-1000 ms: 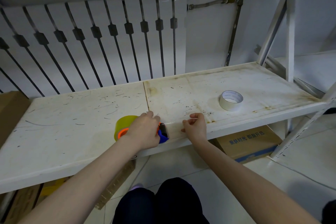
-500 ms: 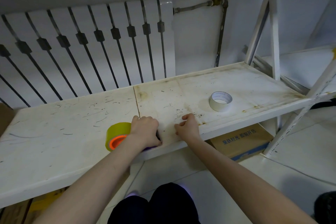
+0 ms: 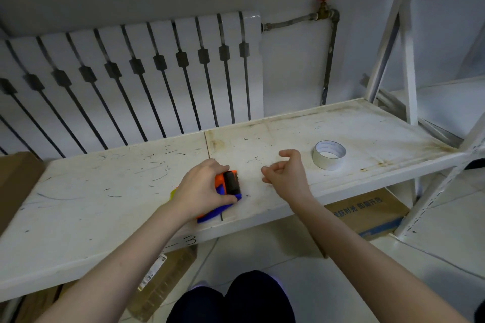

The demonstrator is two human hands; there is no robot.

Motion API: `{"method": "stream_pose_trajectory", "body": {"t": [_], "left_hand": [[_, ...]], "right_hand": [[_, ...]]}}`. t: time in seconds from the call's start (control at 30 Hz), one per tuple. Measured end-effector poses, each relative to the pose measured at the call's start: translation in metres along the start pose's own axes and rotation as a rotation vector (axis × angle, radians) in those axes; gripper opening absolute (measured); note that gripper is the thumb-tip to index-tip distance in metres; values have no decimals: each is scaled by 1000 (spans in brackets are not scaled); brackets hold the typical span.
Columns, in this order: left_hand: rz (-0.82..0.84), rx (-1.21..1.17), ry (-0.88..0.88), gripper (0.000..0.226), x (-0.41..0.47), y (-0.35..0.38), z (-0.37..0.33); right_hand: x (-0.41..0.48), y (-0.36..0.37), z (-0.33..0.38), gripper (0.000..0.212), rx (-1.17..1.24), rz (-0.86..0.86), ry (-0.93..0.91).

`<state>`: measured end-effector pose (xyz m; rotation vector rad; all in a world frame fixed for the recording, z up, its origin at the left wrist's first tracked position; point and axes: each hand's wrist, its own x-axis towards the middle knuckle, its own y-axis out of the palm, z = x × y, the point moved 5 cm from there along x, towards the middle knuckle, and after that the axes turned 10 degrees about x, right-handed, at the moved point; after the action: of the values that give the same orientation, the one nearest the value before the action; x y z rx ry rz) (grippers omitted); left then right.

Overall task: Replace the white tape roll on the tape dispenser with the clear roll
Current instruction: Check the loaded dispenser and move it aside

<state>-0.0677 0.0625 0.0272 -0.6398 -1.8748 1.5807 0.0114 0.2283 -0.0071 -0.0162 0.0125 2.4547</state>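
Your left hand point(image 3: 202, 190) is wrapped over the tape dispenser point(image 3: 227, 189), fingers clamped on its orange and blue body, thumb pressed along the near blue edge. The dispenser lies on the white shelf point(image 3: 105, 207) close to its front edge, and its black roller and toothed cutter poke out just past your left fingertips, pointing toward your other hand. A sliver of the yellowish clear roll point(image 3: 173, 193) peeks out behind the heel of your left hand; most of it is hidden, so how it sits on the dispenser cannot be told.

Your right hand point(image 3: 287, 174) hovers just above the shelf, near the cutter but apart from it. Its fingers are loosely curled and hold nothing, the thumb and forefinger drawn toward each other with the forefinger hooked upward. Whether any strand of tape runs between them is too fine to make out.

The white tape roll point(image 3: 328, 154) lies flat on the shelf, hole up, just beyond your right fingers and to their outer side, untouched by either hand.

Behind your fingers stands a white radiator point(image 3: 147, 71). Below the shelf, under your right forearm, sits a cardboard box point(image 3: 367, 214) with blue print.
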Motion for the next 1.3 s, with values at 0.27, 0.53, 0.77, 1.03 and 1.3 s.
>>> {"method": "stream_pose_trajectory", "body": {"t": [0.27,0.53,0.77,1.03,1.3], "left_hand": [[-132,-314,-92,66,-16,-20,12],[-143,-589,-161,61,-24,-12,18],[-149,-648,-172,65,-29,-7,20],[-146,-676,-166,63,-31,-9,24],[-118,-771,-189,61,-35,-9,33]], "right_hand": [[-11,8,35,48,30,19,-60],[-12,14,31,49,96,19,40],[-14,21,6,46,267,0,197],[-20,41,-11,46,325,16,258],[-28,57,-15,43,305,27,287]]}}
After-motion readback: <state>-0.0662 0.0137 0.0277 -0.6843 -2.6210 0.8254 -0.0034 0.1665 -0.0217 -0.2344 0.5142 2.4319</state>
